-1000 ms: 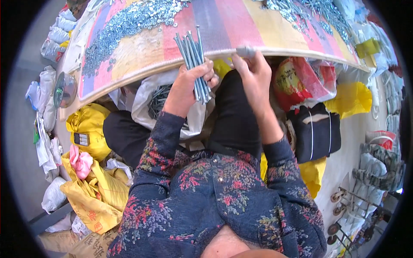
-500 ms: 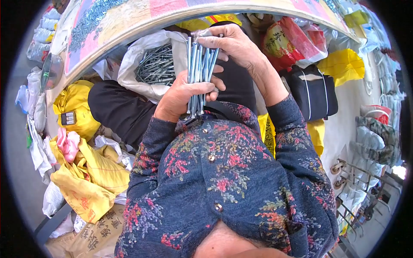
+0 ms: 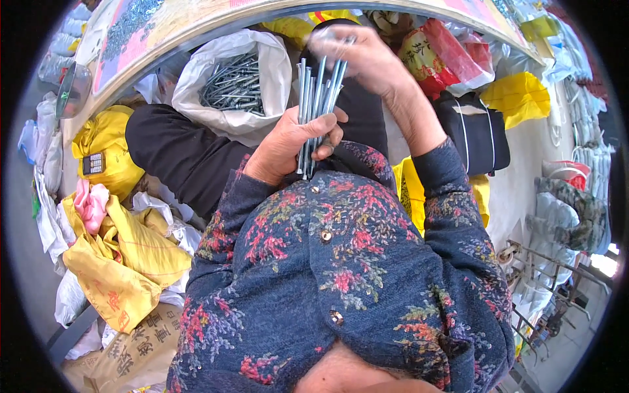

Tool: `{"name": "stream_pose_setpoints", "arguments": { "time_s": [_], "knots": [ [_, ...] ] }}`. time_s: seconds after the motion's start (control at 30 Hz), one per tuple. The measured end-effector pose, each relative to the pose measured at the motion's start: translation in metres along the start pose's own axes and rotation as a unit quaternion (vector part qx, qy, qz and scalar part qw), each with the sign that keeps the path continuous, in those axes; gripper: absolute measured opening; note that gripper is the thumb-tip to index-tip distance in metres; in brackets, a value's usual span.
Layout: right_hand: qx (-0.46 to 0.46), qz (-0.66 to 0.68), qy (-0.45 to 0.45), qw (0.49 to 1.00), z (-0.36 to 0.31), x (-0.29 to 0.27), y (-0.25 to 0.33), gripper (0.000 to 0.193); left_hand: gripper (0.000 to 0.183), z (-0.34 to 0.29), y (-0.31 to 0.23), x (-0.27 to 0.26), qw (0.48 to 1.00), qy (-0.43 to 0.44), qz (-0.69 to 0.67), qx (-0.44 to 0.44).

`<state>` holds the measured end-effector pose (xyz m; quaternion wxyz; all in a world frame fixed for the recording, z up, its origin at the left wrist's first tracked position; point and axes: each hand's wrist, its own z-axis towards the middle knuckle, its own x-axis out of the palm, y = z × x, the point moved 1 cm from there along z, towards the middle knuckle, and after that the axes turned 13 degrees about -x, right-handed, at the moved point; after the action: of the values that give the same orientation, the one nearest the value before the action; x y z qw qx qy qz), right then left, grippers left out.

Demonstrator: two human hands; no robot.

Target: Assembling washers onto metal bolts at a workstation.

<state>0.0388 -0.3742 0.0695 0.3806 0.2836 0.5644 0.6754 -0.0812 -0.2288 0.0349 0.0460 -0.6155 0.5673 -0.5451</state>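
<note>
My left hand (image 3: 295,141) is closed round a loose bundle of long silvery bolts (image 3: 318,98), held upright in front of my belly. Their tops fan out above the thumb, and their lower ends stick out beneath the fist. Just above the bundle is my right hand (image 3: 367,62), its fingers smeared by motion; whether it holds any of the bolts does not show. Left of the hands, an open white sack (image 3: 278,72) between my legs contains many more such bolts (image 3: 236,85).
The wooden-edged table (image 3: 216,29) curves across the top, with small metal parts (image 3: 134,29) on it. A yellow bag (image 3: 108,144) with a phone (image 3: 94,164) lies left. At right are a black bag (image 3: 468,134), a red bag (image 3: 439,62) and a metal cart (image 3: 557,272).
My right hand has lifted off the tops of the bolts and blurred. The bundle in my left hand looks thinner and more spread. The view has shifted slightly.
</note>
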Motion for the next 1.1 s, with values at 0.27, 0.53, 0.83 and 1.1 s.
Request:
{"name": "stream_pose_setpoints", "arguments": {
  "time_s": [0.27,0.53,0.83,1.1],
  "knots": [
    [-0.234,-0.241,-0.246,0.909,0.014,-0.003,0.041,0.019,0.039,0.0,0.003,-0.025,0.995,-0.005,-0.096,0.011],
    [-0.432,-0.309,0.195,0.824,-0.04,0.097,0.004,0.041,0.026,0.001,-0.006,-0.062,0.967,-0.059,-0.247,0.015],
    [-0.061,-0.116,0.036,0.991,-0.005,0.035,-0.001,0.032,0.017,-0.01,-0.004,-0.036,0.991,-0.036,-0.117,0.046],
    [0.101,0.011,0.036,0.994,-0.012,0.035,-0.014,0.026,0.035,-0.008,0.0,-0.039,0.998,0.001,-0.037,0.047]
  ]
}}
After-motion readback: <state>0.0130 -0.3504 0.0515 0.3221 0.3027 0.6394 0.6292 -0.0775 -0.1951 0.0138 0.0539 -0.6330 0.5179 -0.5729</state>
